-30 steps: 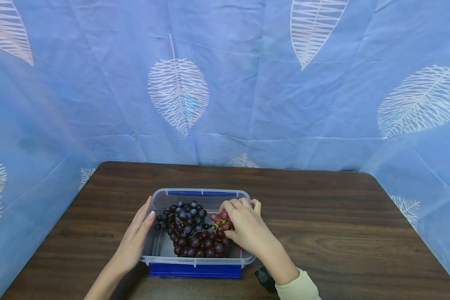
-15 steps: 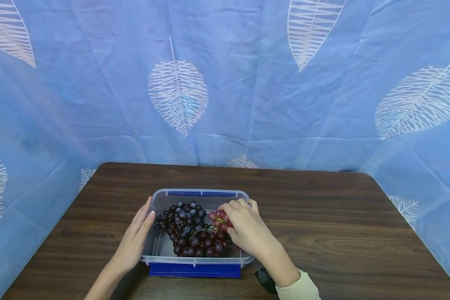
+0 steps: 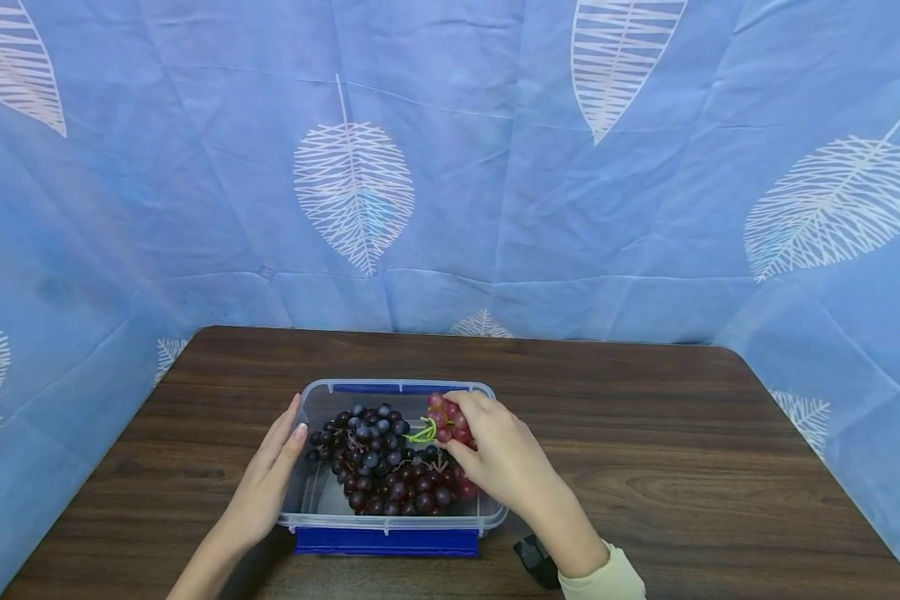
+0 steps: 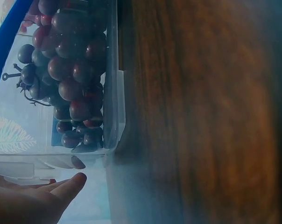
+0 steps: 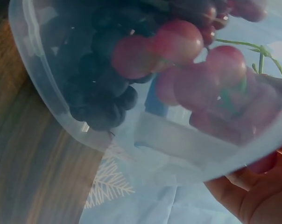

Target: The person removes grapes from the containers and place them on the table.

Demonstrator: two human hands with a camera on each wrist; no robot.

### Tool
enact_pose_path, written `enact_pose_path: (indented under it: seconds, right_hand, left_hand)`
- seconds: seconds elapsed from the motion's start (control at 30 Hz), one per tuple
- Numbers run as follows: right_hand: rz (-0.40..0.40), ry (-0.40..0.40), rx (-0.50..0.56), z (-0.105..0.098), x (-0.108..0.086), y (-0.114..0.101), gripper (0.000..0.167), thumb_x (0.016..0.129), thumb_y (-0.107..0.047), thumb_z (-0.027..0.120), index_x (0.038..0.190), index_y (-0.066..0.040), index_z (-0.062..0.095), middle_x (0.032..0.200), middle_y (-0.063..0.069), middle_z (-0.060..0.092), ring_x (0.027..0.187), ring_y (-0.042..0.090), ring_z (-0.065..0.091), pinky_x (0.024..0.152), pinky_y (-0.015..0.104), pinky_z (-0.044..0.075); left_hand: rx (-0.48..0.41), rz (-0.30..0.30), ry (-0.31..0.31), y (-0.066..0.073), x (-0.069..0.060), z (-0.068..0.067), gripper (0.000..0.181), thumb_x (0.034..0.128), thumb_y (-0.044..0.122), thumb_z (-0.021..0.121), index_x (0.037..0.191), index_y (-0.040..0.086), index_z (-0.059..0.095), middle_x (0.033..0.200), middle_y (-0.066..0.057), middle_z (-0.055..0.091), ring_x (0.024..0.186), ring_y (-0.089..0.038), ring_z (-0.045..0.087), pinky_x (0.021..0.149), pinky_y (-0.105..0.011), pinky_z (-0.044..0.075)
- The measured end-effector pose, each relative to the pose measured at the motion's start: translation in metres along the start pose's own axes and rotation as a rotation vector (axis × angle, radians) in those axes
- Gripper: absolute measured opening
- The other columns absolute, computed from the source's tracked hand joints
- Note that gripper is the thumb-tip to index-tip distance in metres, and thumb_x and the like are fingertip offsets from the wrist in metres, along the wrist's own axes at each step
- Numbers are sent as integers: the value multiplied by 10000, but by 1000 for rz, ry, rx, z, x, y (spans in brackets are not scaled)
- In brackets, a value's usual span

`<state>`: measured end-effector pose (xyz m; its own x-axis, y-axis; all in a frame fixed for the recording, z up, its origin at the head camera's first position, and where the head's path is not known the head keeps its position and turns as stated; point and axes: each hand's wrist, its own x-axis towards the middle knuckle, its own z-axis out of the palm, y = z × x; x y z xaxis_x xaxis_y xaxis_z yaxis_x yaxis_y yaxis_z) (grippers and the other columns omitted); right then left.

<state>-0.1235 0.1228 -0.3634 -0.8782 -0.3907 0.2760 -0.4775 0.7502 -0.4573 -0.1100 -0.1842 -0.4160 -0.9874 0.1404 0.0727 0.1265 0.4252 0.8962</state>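
A clear plastic container (image 3: 318,500) with blue clips stands near the table's front, holding dark grapes (image 3: 371,450). Fingers and thumb of the right hand (image 3: 506,454) grip a bunch of red grapes (image 3: 450,417) with a green stem, at the container's right side. Against the container's left wall rests the left hand (image 3: 266,483), fingers straight. In the left wrist view the left hand (image 4: 38,198) is beside the clear wall and dark grapes (image 4: 68,65) show through it. The right wrist view shows red grapes (image 5: 197,84) through the wall, the right hand (image 5: 260,196) partly hidden.
The brown wooden table (image 3: 645,433) extends around the container. A small black object (image 3: 536,560) lies beside the right wrist. Blue cloth (image 3: 450,183) with white leaf prints hangs behind and at both sides of the table.
The right hand's bunch of red grapes has risen and turned, its green stem now pointing left. Dark grapes beneath it show more. The left hand has stayed at the container's side.
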Motion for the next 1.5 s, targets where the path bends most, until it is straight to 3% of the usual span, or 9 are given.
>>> enact_pose_path:
  seconds: [0.37,0.6,0.87,1.23,1.5]
  right_hand:
    - [8,55,203,-16,-5,3,568,927,-76,816,1428,21,567,1207,127,704,989,209,746,751,227,616]
    - [0,93,267,-26,-8,5,548,928,-64,811,1420,-10,575,1185,105,704,965,158,734,735,211,610]
    - [25,176,213,-44,-15,6,546,909,-99,836,1396,-54,595,1033,57,727,740,52,608,610,224,563]
    - [122,244,142,-59,-22,24,516,923,-210,839,1374,-71,630,964,29,748,653,61,573,606,237,541]
    - [204,245,125,-64,-26,38,517,933,-215,830,1376,-61,612,1037,77,778,726,102,633,648,252,554]
  left_hand:
    - [-6,11,0,0,1,-1,653,1167,351,307,1697,37,91,1732,-311,35,1570,-578,47,1147,-840,115]
    - [-6,13,1,-1,1,-1,655,1166,353,308,1696,33,93,1730,-315,35,1570,-578,44,1151,-837,114]
    - [-4,10,1,-2,0,-1,655,1166,354,309,1697,37,93,1730,-316,38,1568,-581,51,1149,-838,119]
    - [-3,8,-2,0,0,-1,654,1167,353,311,1697,39,94,1731,-312,46,1568,-578,62,1151,-834,132]
    - [2,12,-1,0,0,0,655,1167,353,313,1696,33,96,1730,-313,50,1568,-579,63,1148,-837,132]
